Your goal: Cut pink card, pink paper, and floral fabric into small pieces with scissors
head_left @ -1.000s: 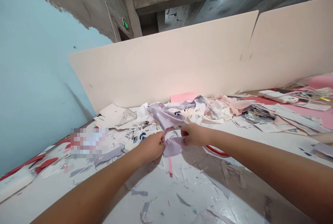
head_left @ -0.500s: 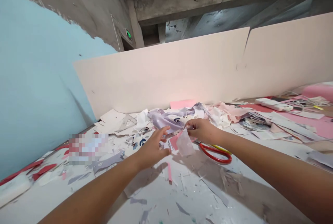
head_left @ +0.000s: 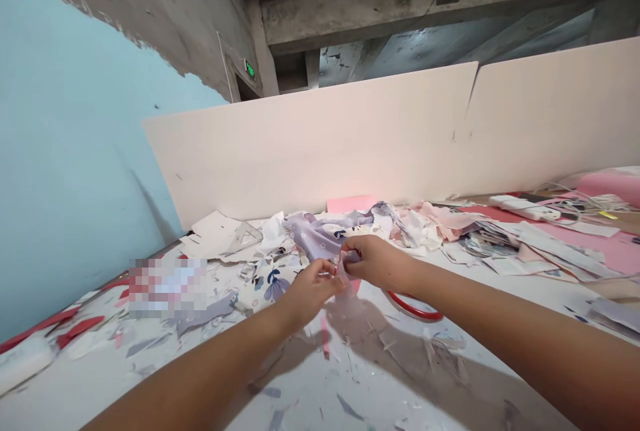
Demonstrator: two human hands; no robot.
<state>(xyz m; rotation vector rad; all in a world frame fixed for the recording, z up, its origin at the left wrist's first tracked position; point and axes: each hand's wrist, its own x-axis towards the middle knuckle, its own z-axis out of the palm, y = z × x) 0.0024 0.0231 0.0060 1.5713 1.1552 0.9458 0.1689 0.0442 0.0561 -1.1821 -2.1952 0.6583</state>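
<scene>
Between my two hands hangs a thin, whitish-pink translucent piece (head_left: 344,305), perhaps paper or film. My right hand (head_left: 381,261) is closed, pinching its upper edge. My left hand (head_left: 311,289) has its thumb and fingers brought together on the piece's left side. Partly behind it lies a pink scrap (head_left: 356,285). Red-handled scissors (head_left: 417,311) rest under my right wrist, their blades hidden. Just beyond the hands is crumpled lilac fabric (head_left: 313,231), with white floral fabric (head_left: 273,283) to the left.
Offcuts litter the white table (head_left: 380,384). A clear set square (head_left: 245,237) lies on card at back left. A white power strip (head_left: 524,207) with cables sits at back right, near stacked scraps (head_left: 487,243). A pale partition (head_left: 310,151) closes off the back.
My left hand has moved right and up to the translucent piece, its spread fingers closing. My right hand has shifted slightly left with the piece, now covering more of the scissors.
</scene>
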